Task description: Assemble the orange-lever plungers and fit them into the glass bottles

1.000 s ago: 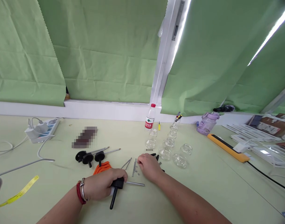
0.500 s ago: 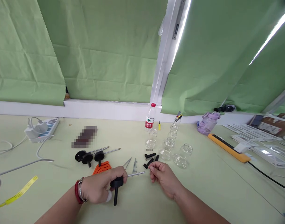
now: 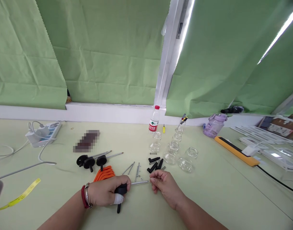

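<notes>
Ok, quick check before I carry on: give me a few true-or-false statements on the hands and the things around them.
1. The left hand holds a black part with a metal rod. True.
2. The right hand grips a glass jar. False: its fingertips are near the rod's tip; whether they pinch anything tiny is unclear.
3. The red-capped bottle stands left of the purple bottle. True.
4. The orange pieces lie right of both hands. False: they lie just beyond the left hand.

Black disc (image 3: 121, 189) (silver rod (image 3: 140, 182))
</notes>
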Tool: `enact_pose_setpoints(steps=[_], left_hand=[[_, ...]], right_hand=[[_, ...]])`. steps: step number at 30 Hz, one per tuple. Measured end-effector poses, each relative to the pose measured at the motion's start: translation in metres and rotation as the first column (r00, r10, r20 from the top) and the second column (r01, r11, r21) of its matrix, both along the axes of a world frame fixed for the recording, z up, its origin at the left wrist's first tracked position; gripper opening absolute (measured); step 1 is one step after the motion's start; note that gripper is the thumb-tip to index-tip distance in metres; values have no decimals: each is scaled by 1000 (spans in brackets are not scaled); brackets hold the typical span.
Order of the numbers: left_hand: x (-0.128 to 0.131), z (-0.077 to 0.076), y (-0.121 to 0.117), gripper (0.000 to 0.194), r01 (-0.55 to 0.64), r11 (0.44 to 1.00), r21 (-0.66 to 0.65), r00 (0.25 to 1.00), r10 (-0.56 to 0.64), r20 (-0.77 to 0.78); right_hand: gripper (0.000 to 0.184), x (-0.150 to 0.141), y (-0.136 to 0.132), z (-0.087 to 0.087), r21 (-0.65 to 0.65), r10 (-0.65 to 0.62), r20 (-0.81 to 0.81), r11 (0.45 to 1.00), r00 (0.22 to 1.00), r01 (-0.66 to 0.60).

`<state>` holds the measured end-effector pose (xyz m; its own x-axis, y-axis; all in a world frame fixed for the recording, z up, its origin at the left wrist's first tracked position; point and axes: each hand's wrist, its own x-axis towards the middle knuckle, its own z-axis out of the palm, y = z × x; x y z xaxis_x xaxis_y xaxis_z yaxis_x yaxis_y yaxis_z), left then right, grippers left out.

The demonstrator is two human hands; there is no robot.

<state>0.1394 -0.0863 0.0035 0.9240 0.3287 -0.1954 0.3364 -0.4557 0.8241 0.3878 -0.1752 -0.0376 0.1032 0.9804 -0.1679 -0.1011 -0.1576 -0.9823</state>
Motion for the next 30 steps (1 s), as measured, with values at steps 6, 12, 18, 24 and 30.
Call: enact_pose_setpoints(steps=[6, 12, 18, 24, 30], left_hand=[[2, -1, -1, 24, -13, 1000, -22, 1000, 14, 15], [3, -1, -1, 24, -5, 999, -51, 999, 6, 32], [3, -4, -1, 23, 9, 997, -77, 999, -6, 49], [4, -3, -3, 24, -1, 994, -106, 998, 7, 56], [6, -1, -5, 25, -4, 996, -88, 998, 10, 62]], right_hand=[[31, -3, 1, -4, -12, 2, 55, 1000, 998, -1], [30, -4, 0, -4, -22, 7, 72, 1000, 997, -6], [30, -4, -1, -3, -21, 15, 79, 1000, 997, -14], [30, -3, 0, -2, -34, 17, 87, 999, 996, -14], [29, -3, -1, -6, -41, 18, 94, 999, 995, -14]])
